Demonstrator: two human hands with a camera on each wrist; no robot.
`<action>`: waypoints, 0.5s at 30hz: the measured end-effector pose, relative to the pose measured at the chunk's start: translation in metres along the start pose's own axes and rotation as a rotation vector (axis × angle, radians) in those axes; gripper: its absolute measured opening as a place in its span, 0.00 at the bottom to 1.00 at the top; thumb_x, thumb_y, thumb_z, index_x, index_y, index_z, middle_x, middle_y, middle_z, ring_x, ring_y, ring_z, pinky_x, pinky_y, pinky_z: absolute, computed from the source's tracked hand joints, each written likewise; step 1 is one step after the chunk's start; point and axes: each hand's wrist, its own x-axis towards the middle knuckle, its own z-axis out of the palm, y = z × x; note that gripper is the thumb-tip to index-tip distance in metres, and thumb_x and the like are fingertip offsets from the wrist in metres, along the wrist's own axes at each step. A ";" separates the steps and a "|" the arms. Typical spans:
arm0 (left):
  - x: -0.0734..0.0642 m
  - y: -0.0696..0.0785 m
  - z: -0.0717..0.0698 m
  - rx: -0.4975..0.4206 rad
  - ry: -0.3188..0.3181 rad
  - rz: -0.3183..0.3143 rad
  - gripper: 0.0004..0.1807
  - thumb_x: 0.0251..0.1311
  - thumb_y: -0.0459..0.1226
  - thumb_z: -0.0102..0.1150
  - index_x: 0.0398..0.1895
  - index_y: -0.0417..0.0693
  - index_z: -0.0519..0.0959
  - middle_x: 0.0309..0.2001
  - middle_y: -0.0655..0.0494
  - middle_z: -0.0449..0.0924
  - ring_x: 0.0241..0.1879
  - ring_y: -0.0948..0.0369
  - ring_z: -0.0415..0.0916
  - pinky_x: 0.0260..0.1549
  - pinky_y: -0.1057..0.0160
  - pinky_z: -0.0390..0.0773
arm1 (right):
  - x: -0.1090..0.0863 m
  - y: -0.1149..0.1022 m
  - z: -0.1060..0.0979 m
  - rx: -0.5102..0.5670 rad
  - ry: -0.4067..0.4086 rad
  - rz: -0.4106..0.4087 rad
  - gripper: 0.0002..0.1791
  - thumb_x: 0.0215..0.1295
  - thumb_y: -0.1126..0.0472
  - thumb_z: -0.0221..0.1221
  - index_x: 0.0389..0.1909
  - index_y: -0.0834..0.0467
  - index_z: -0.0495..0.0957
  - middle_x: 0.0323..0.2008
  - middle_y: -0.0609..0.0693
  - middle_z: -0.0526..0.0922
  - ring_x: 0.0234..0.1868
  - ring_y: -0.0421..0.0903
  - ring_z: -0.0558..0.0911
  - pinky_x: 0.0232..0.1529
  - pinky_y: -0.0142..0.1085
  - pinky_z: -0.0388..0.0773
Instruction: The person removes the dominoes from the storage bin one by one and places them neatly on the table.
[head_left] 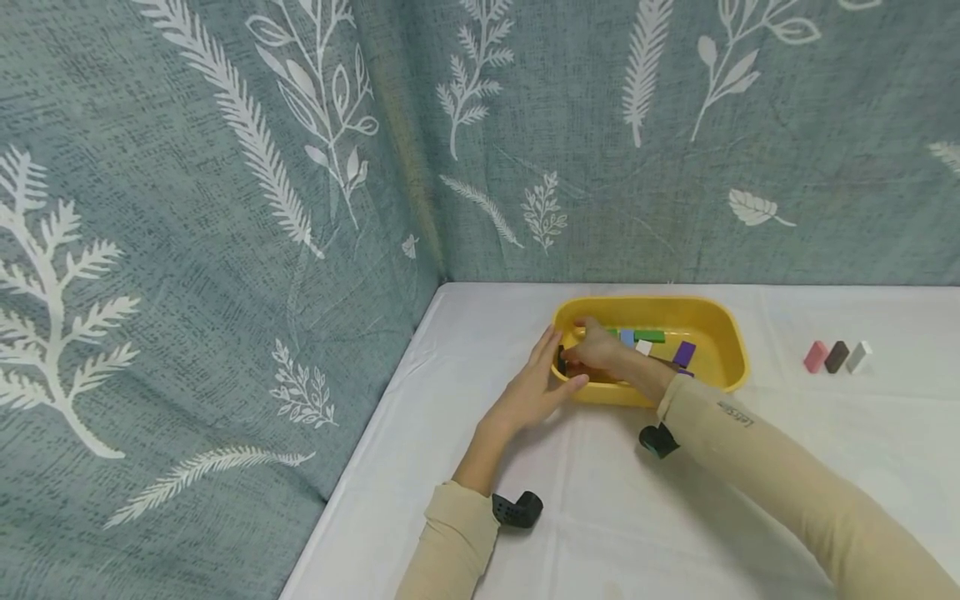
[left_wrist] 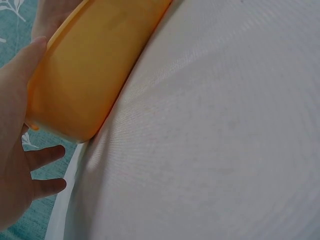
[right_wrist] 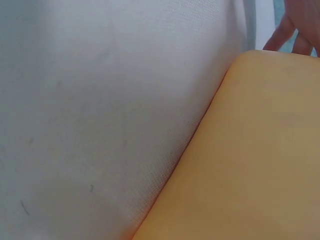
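A yellow plastic basin point(head_left: 731, 350) stands on the white cloth with small coloured blocks inside. My left hand point(head_left: 531, 390) rests against its left end, thumb at the near rim and fingers along the outside. In the left wrist view the left hand point(left_wrist: 15, 145) touches the basin point(left_wrist: 90, 75), its two lower fingers straight and apart from the wall. My right hand point(head_left: 603, 346) reaches into the left part of the basin, beside a black block point(head_left: 561, 361). Some of its fingertips are hidden, so a grip cannot be made out. The basin's wall point(right_wrist: 250, 160) fills much of the right wrist view.
Inside the basin lie a green block point(head_left: 649, 337), a blue block point(head_left: 627, 337), a white block point(head_left: 643, 347) and a purple block point(head_left: 684, 354). Right of it stand a pink block point(head_left: 815, 357), a dark brown block point(head_left: 837, 357) and another white block point(head_left: 859, 357). A patterned curtain point(head_left: 585, 250) hangs behind.
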 end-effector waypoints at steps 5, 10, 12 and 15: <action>0.000 0.000 0.000 -0.003 -0.002 0.003 0.47 0.65 0.62 0.44 0.76 0.49 0.39 0.76 0.56 0.31 0.72 0.52 0.43 0.64 0.48 0.55 | 0.000 0.000 0.000 0.008 -0.011 -0.009 0.41 0.64 0.73 0.55 0.71 0.69 0.41 0.40 0.60 0.71 0.31 0.45 0.78 0.37 0.33 0.79; -0.001 0.000 0.000 -0.001 -0.003 0.009 0.48 0.65 0.62 0.44 0.76 0.48 0.38 0.76 0.55 0.31 0.72 0.51 0.42 0.64 0.48 0.55 | 0.001 0.001 -0.002 0.026 -0.042 0.004 0.41 0.65 0.72 0.55 0.71 0.68 0.40 0.41 0.59 0.71 0.34 0.45 0.78 0.39 0.34 0.79; 0.000 0.000 0.001 -0.001 -0.002 0.008 0.48 0.65 0.62 0.45 0.76 0.48 0.38 0.76 0.55 0.30 0.72 0.52 0.42 0.64 0.48 0.55 | 0.001 0.001 -0.003 0.042 -0.056 0.008 0.42 0.66 0.72 0.55 0.72 0.68 0.39 0.38 0.58 0.71 0.33 0.45 0.78 0.39 0.34 0.79; 0.000 -0.001 0.001 -0.001 0.000 0.007 0.48 0.65 0.61 0.45 0.76 0.48 0.38 0.76 0.55 0.30 0.72 0.52 0.42 0.65 0.49 0.55 | 0.002 0.002 -0.003 0.063 -0.069 0.003 0.42 0.65 0.72 0.55 0.72 0.67 0.38 0.33 0.55 0.72 0.29 0.43 0.77 0.36 0.33 0.79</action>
